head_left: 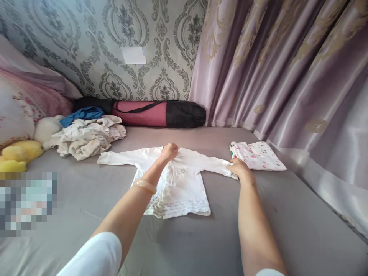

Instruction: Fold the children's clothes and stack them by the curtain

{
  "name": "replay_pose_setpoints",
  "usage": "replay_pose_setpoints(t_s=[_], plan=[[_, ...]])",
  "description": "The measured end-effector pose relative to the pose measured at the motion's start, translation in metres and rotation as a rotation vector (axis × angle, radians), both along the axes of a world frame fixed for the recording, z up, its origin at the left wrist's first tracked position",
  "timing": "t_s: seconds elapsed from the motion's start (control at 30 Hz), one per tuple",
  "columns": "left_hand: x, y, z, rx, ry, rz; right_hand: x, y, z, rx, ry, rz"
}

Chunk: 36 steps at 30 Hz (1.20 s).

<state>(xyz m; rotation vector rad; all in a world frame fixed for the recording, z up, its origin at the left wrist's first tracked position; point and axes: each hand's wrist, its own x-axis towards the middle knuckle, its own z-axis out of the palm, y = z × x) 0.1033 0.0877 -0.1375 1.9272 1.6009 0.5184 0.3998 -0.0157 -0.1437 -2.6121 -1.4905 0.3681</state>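
At the far left edge of the bed (pixel 287 222), yellow and white soft toys (pixel 20 151) lie against a pillow. Next to them is a loose pile (pixel 89 140) of pale clothes with a blue piece on top. Behind it, along the patterned wall, lies a rolled mat (pixel 149 114) in a red-and-black bag.

A white long-sleeved shirt (pixel 184 188) is spread flat in the middle of the grey sheet, front up, with its sleeves stretched out to both sides. The left hand (pixel 169 150) rests at its neckline with the fingers curled in tight; it is not clear whether they pinch the cloth. A pale bracelet (pixel 145 186) sits on that forearm.

The right hand (pixel 238 167) is at the end of the shirt's right-side sleeve, with the fingers closed narrowly on the cuff and pressing it to the sheet. Just beyond it — almost touching the cuff — lies a folded garment (pixel 258 155) with a small flower print. A mauve curtain (pixel 287 76) hangs along the right side of the bed.
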Motion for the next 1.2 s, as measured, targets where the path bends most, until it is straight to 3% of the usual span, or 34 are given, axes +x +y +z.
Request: replay_pose_setpoints(t_s=[0.17,0.33,0.53,0.73,0.9,1.03,1.2], plan=[[0.025,0.026,-0.009,-0.074,0.158,0.089,0.009,-0.002,0.008,-0.057,0.111,0.012],[0.037,0.037,-0.022,-0.113,0.163,0.115,0.022,-0.005,0.006,0.185,0.296,0.001],[0.038,0.031,-0.032,-0.074,0.077,0.176,0.026,-0.005,0.002,0.413,0.630,-0.080],[0.039,0.026,-0.040,-0.004,0.055,0.215,0.033,-0.001,-0.006,0.493,0.423,-0.257],[0.043,0.017,-0.049,0.172,0.236,0.169,0.026,0.004,-0.014,0.507,0.229,-0.304],[0.048,0.007,-0.050,0.282,0.334,0.129,0.021,0.007,-0.026,0.515,0.210,-0.268],[0.049,0.002,-0.036,0.240,0.402,0.087,0.026,0.006,-0.030,0.409,0.248,-0.154]])
